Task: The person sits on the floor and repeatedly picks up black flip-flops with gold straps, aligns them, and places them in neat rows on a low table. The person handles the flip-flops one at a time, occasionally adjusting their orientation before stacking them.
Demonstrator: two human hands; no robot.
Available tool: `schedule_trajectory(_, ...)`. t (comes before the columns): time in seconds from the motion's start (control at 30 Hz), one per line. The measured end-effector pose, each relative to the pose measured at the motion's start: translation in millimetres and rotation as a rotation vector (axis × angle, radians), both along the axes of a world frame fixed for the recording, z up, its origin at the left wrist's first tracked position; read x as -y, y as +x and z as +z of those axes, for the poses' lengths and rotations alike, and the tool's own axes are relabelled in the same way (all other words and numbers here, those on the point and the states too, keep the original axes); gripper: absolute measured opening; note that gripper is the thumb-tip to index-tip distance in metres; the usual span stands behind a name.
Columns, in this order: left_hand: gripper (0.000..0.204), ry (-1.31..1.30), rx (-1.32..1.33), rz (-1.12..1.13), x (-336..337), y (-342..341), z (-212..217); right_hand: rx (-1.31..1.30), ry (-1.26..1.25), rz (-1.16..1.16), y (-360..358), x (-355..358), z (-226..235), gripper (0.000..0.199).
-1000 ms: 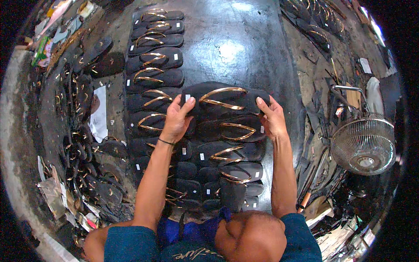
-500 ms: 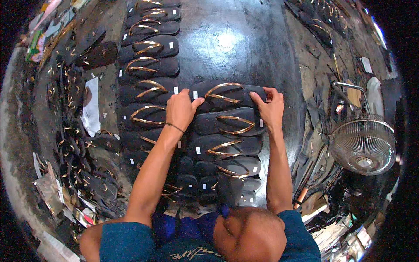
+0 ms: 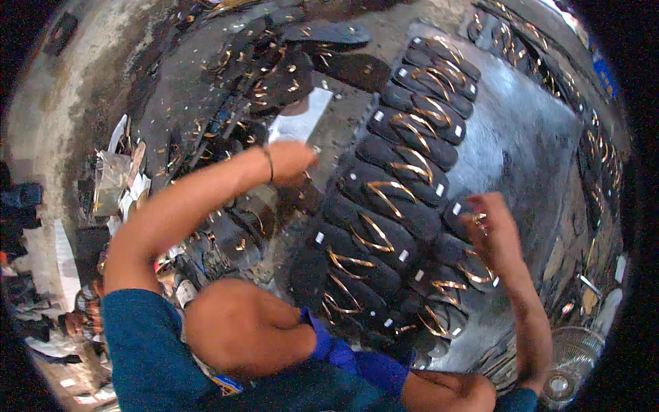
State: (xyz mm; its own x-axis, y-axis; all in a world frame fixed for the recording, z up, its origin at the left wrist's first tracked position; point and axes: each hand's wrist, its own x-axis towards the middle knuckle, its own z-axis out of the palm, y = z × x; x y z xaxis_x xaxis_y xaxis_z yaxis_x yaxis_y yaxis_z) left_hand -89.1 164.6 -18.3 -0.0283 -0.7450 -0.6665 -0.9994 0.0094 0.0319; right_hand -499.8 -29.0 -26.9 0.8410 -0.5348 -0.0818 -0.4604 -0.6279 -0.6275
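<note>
Hands: we see our left hand point(image 3: 292, 161) curled loosely over the loose pile of sandal parts point(image 3: 261, 75) to the left of the rows; motion blur keeps us from telling whether it grips anything.
Wrist: we note a thin bracelet point(image 3: 268, 163) around the left wrist.
Right hand: we see our right hand point(image 3: 495, 230) half closed, fingers bent over the near rows of sandals, touching a gold strap point(image 3: 478, 220); whether it pinches the strap we cannot tell.
Sandals: we count two overlapping rows of dark sandals with gold straps point(image 3: 395, 199), running from near our knees up toward the far edge, each with a small white tag.
Surface: we see the rows lying on a grey, shiny sheet point(image 3: 528, 137) spread on the floor.
Left side: we see a white sheet of paper point(image 3: 301, 120) lying just beyond the left hand, among scattered dark soles.
Right edge: we see more sandals point(image 3: 596, 172) lining the sheet's far side, and a round fan point(image 3: 573, 367) at lower right.
</note>
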Motion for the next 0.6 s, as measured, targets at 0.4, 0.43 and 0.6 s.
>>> schedule_trajectory(0.4,0.034,-0.5,-0.886,0.696,-48.4,40.3,-37.0,0.258,0.696,-0.021,234.0,-97.9,-52.2,0.08)
schedule_trajectory(0.43,0.032,-0.488,-0.964,0.802,-49.9,43.6,-28.4,0.241,0.75,-0.068,243.8,-91.9,-29.8,0.082)
schedule_trajectory(0.6,0.032,-0.408,-1.537,0.968,-7.5,17.7,-25.6,0.156,0.749,-0.12,236.6,-55.2,-7.7,0.056)
